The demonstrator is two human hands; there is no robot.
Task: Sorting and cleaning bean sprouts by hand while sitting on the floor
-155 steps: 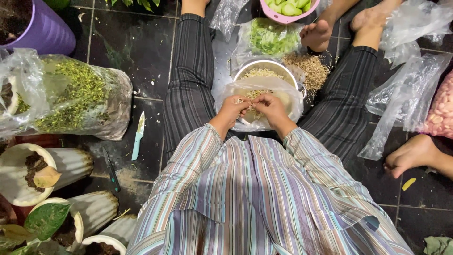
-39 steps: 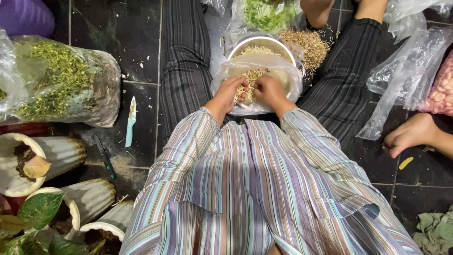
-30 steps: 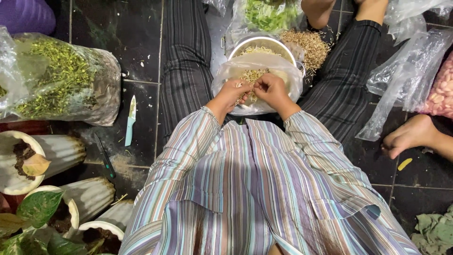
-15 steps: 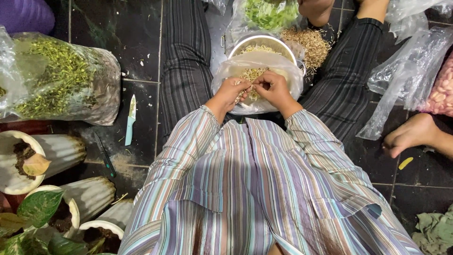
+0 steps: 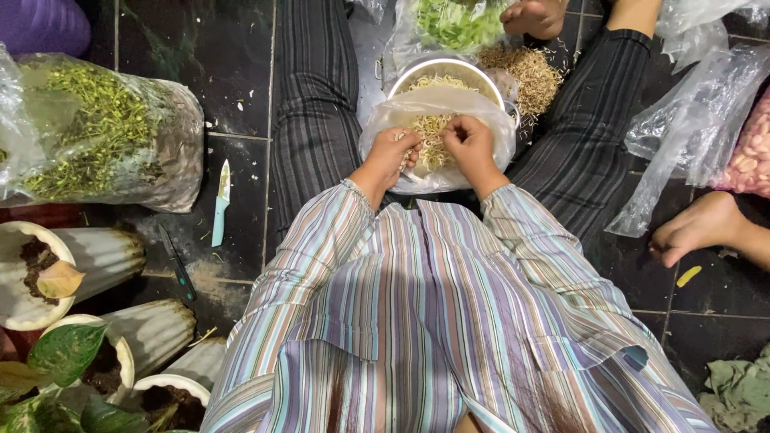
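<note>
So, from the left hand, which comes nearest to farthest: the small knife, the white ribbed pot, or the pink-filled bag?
1. Small knife with a pale blue handle, on the floor to its left.
2. Pink-filled clear plastic bag, far right.
3. White ribbed pot, far left, lower.

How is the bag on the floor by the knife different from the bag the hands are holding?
The big bag is stuffed with green bits and lies alone; the small bag holds pale sprouts. The big bag lies untouched, while the left hand and right hand work in the small bag. Both are clear plastic.
</note>
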